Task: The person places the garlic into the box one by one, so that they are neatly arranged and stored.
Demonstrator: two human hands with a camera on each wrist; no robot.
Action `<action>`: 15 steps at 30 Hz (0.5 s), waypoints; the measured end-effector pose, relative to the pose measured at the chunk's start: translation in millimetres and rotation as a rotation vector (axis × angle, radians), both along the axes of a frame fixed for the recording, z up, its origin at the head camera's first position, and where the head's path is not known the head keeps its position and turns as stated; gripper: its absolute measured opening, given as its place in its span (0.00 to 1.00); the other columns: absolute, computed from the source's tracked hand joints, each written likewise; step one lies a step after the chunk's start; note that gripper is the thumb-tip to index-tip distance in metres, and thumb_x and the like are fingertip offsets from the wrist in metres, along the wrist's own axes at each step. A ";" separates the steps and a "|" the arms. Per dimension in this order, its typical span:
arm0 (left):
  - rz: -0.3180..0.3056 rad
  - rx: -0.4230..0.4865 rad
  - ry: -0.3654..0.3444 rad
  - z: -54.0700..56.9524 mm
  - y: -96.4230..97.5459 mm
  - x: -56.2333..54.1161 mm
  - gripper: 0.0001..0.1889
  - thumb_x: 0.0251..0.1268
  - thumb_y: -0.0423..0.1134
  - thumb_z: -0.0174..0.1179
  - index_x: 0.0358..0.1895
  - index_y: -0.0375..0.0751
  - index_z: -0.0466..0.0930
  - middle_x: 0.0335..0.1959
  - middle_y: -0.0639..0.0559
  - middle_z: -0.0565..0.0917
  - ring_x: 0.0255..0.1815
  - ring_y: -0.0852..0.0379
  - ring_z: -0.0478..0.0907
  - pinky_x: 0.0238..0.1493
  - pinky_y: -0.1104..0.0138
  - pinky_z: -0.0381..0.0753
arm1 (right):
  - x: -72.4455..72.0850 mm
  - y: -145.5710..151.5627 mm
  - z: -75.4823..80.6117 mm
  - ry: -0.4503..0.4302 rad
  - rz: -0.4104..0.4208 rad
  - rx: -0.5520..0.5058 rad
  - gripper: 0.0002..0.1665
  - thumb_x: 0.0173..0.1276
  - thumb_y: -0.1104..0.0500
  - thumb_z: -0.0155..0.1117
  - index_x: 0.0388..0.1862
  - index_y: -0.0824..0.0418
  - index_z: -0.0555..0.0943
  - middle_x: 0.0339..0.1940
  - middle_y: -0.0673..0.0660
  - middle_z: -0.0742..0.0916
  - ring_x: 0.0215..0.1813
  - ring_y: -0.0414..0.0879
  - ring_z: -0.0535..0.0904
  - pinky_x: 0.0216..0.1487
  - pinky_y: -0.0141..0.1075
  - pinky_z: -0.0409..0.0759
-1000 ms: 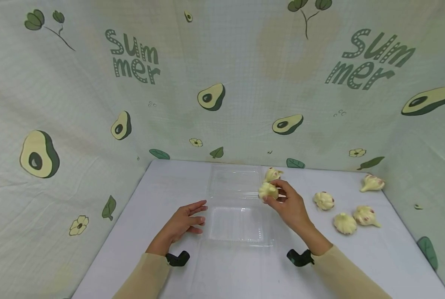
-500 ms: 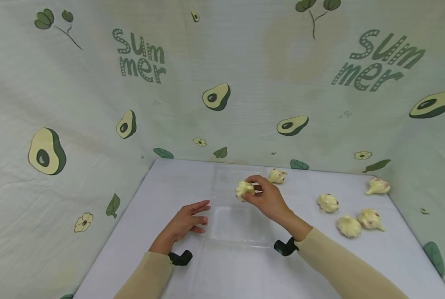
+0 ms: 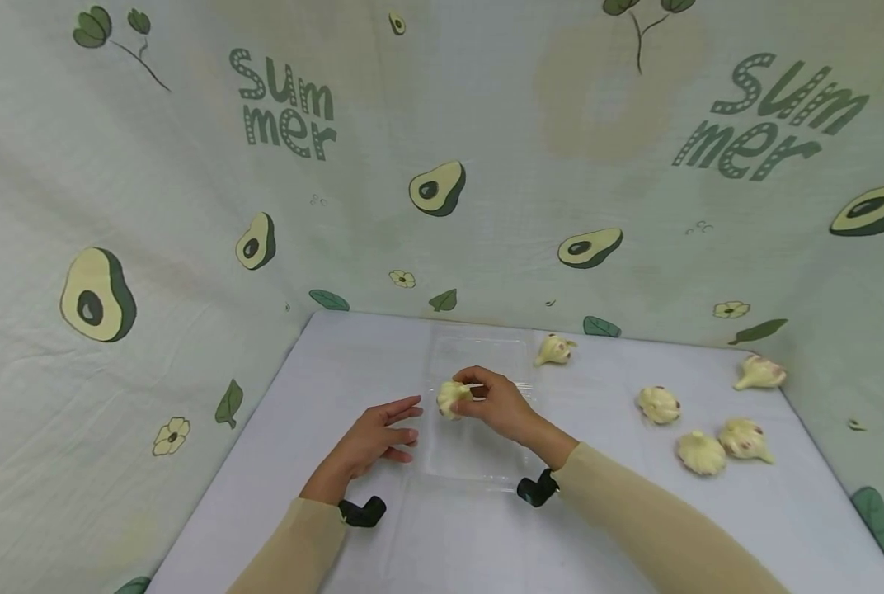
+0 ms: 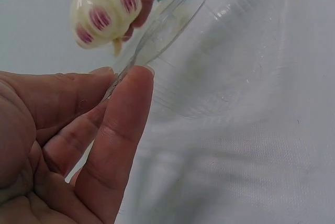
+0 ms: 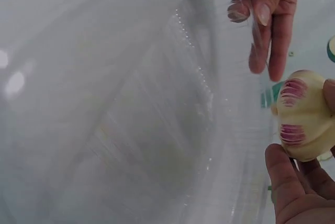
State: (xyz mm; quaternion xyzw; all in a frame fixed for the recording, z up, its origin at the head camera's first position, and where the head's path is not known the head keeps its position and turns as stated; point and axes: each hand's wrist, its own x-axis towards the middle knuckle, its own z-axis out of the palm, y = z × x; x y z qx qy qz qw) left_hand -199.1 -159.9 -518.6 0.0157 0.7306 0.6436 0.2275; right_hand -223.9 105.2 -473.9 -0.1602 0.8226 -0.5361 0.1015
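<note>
A pale garlic bulb (image 3: pixel 451 399) with purple streaks is pinched between the thumb and fingers of my right hand (image 3: pixel 500 406). It is held over the left part of a clear plastic container (image 3: pixel 479 478), which lies unfolded on the white table. In the left wrist view the streaked garlic bulb (image 4: pixel 102 17) shows just beyond the container's rim. At the container's left edge my left hand (image 3: pixel 371 436) is spread, its fingers fairly straight. The right wrist view shows the left fingers (image 5: pixel 277 51) right at the clear rim.
Another garlic bulb (image 3: pixel 556 349) lies by the container's back right corner. Several more lie at the right: one garlic bulb (image 3: pixel 659 405), a garlic bulb (image 3: pixel 701 453) beside another, and one garlic bulb (image 3: pixel 759 372) near the table's right edge. A printed cloth (image 3: pixel 516 206) walls the back and sides.
My right hand has carried the garlic bulb left and a little towards me, from the container's right side to above its left part. The left hand has stayed at the left edge.
</note>
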 end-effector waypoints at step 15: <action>0.000 0.037 0.000 -0.6 3.4 -0.2 0.37 0.72 0.28 0.65 0.82 0.43 0.65 0.79 0.37 0.70 0.44 0.55 0.85 0.36 0.62 0.91 | 0.4 -15.8 -34.2 -0.007 0.070 0.128 0.25 0.67 0.63 0.74 0.62 0.64 0.82 0.60 0.65 0.87 0.56 0.57 0.88 0.56 0.45 0.88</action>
